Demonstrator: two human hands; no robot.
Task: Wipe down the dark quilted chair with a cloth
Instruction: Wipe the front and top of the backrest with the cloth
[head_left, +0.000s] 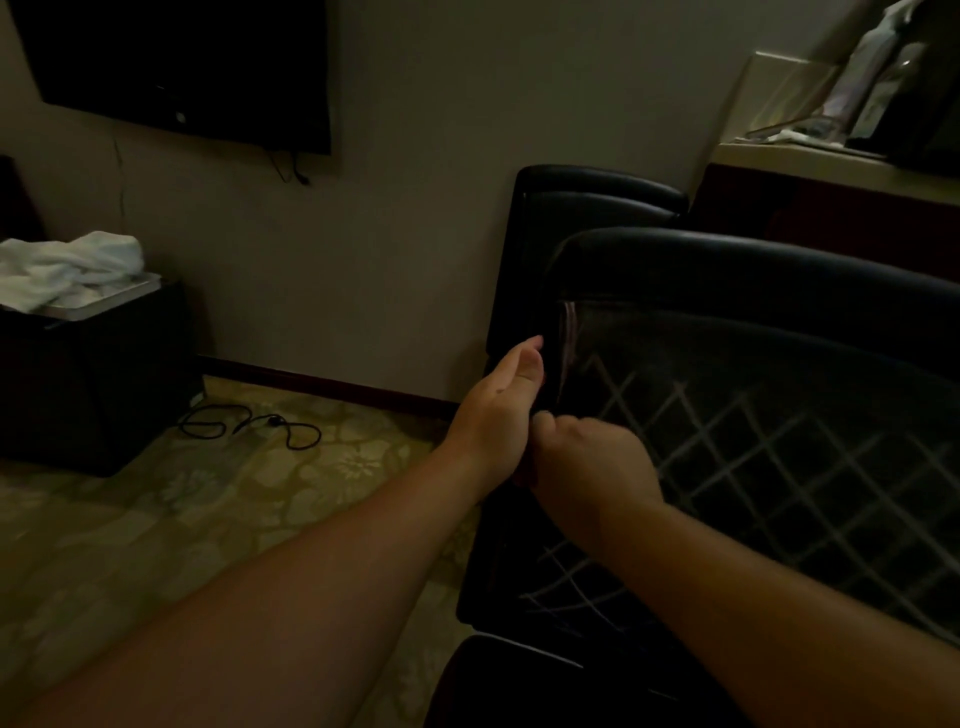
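Observation:
The dark quilted chair (779, 441) fills the right half, its back panel crossed by pale diamond stitching under a glossy padded top rail. My left hand (501, 415) grips the left side edge of the chair back, thumb in front and fingers hidden behind the edge. Just below and to its right, my right hand (592, 457) is curled knuckles-up against the same edge. A small dark piece that looks like the cloth (522, 474) shows under my right hand; most of it is hidden in the dim light.
A second dark chair (587, 208) stands behind against the wall. A counter (810, 161) with bottles is at the upper right. At the left, white towels (67, 267) lie on a black box, with a black cable (249, 423) on the patterned carpet. A TV (182, 67) hangs on the wall.

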